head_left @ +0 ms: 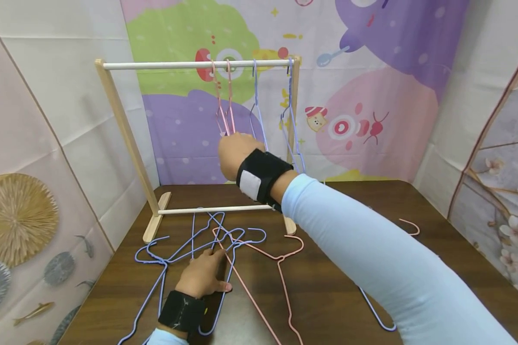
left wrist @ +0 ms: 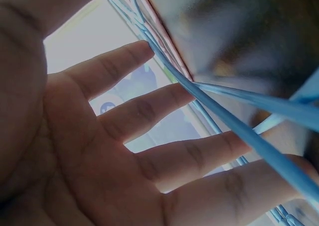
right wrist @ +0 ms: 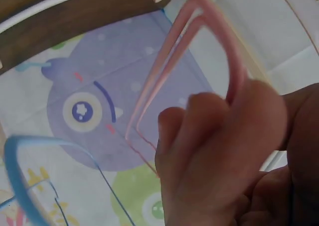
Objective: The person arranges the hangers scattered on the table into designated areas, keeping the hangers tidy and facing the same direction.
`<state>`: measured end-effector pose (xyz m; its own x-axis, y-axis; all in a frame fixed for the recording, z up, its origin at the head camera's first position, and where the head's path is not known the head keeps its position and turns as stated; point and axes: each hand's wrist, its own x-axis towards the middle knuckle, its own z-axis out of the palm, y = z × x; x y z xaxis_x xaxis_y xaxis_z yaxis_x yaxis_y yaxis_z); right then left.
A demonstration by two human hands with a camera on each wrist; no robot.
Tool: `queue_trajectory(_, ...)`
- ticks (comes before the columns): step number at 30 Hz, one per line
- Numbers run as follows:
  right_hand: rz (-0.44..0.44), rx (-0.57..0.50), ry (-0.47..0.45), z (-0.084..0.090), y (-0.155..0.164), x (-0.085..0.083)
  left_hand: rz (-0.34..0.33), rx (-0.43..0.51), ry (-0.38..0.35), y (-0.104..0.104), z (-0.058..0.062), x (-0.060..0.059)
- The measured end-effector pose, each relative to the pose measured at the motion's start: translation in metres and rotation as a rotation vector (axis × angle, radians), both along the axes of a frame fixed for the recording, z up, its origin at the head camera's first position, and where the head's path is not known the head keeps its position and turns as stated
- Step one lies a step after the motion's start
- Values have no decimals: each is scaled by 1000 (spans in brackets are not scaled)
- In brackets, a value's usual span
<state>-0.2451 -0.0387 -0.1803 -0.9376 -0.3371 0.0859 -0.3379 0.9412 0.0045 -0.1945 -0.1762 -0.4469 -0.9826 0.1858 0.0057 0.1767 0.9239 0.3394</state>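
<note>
While right hand (head_left: 235,155) grips pink hanger (head_left: 224,112) on rack (head_left: 112,96), four hung; left hand (head_left: 203,275) flat on counter hangers (head_left: 185,244), several left.

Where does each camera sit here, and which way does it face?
Head: worn on the head, looking forward and down at the wooden rack with a white rail; shows both arms.
Left wrist: under the left hand, aimed along the palm at thin blue wire hangers.
Right wrist: beside the right hand, looking up at a thin pink wire hanger.
Shared: the pink hanger the right hand grips also hangs in the head view.
</note>
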Motion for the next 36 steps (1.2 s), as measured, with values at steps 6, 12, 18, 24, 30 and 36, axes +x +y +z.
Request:
queue_trajectory(6, -1, 55, 1, -5, -1, 1, 2, 2, 1, 0, 1, 1)
queue_trajectory(12, -9, 82, 54, -11, -5, 5, 0, -7, 3, 0, -1, 0)
queue_trajectory(18, 50, 25, 105, -14, -13, 8, 12, -6, -16, 0, -2, 0)
queue_trajectory(24, 69, 4, 109, -17, -29, 11, 18, 0, -30, 1, -1, 0)
queue_trajectory(30, 88, -9, 126, -16, -50, 18, 21, 8, -18, 2, -1, 2)
queue_trajectory(36, 103, -35, 178, -19, -71, 23, 22, 22, -15, 1, 0, 2)
